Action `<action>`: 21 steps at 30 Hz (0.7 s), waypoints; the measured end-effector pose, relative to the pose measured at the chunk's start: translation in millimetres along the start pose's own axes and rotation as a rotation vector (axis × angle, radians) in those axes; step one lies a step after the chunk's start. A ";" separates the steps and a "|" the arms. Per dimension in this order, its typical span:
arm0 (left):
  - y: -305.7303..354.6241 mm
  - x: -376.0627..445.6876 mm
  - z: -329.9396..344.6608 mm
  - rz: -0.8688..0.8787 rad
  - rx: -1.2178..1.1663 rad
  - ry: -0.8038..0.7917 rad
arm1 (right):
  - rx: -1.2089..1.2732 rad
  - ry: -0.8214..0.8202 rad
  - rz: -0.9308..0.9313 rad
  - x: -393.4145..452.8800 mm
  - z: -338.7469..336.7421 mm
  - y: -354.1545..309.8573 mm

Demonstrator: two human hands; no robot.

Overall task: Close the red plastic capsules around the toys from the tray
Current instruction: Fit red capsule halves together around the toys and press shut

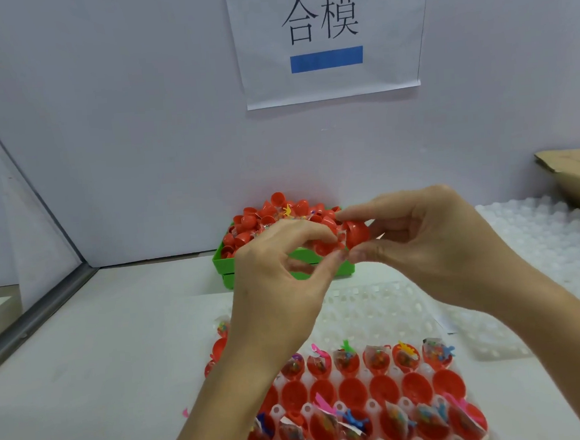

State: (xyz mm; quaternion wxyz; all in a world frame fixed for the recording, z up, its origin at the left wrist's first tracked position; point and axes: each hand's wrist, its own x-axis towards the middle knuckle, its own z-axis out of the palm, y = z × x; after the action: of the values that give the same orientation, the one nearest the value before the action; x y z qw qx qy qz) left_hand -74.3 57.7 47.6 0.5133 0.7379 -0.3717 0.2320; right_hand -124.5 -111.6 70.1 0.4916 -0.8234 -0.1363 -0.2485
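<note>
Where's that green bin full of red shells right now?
In the head view, the green bin sits at the back of the table against the wall, just left of centre, under the paper sign and partly hidden behind both hands.

Bright even light, soft wide-angle blur

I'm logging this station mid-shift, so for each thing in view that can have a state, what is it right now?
Red capsule: held above the table between both hands, not fully closed, clear wrapper showing at its seam.
Left hand: fingertips pinching the capsule's left side.
Right hand: fingers curled round the capsule.
Green bin: heaped with red capsules.
White tray: rows of open red halves, some with bagged toys, one row without.
</note>
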 end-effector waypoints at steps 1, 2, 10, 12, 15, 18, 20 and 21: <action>1.5 0.3 -0.2 0.007 -0.011 0.005 | 0.000 0.012 -0.014 0.1 0.2 0.2; 2.6 0.7 -0.8 -0.003 -0.040 0.007 | -0.007 0.022 -0.024 0.1 -0.2 0.3; -2.4 2.8 -4.0 -0.081 -0.181 -0.041 | 0.064 0.042 -0.051 1.4 -0.9 3.9; -1.9 2.7 -3.6 -0.075 -0.177 -0.048 | 0.091 0.021 -0.071 0.5 -1.1 3.8; -1.1 2.9 -3.3 -0.075 -0.170 -0.048 | 0.111 0.020 -0.093 0.0 -0.8 3.9; -0.3 3.4 -3.3 -0.073 -0.160 -0.043 | 0.091 0.041 -0.090 0.3 1.5 4.9; -1.2 3.4 -3.7 -0.076 -0.185 -0.052 | 0.105 0.055 -0.078 0.5 2.3 5.6; -1.7 3.2 -3.9 -0.078 -0.202 -0.057 | 0.117 0.058 -0.072 0.6 2.1 6.0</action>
State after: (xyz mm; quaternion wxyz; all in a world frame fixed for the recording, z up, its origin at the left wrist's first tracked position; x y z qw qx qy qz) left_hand -70.9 60.7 50.4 0.5829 0.7028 -0.3783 0.1522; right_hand -120.6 -112.7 65.1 0.5334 -0.7803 -0.1655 -0.2814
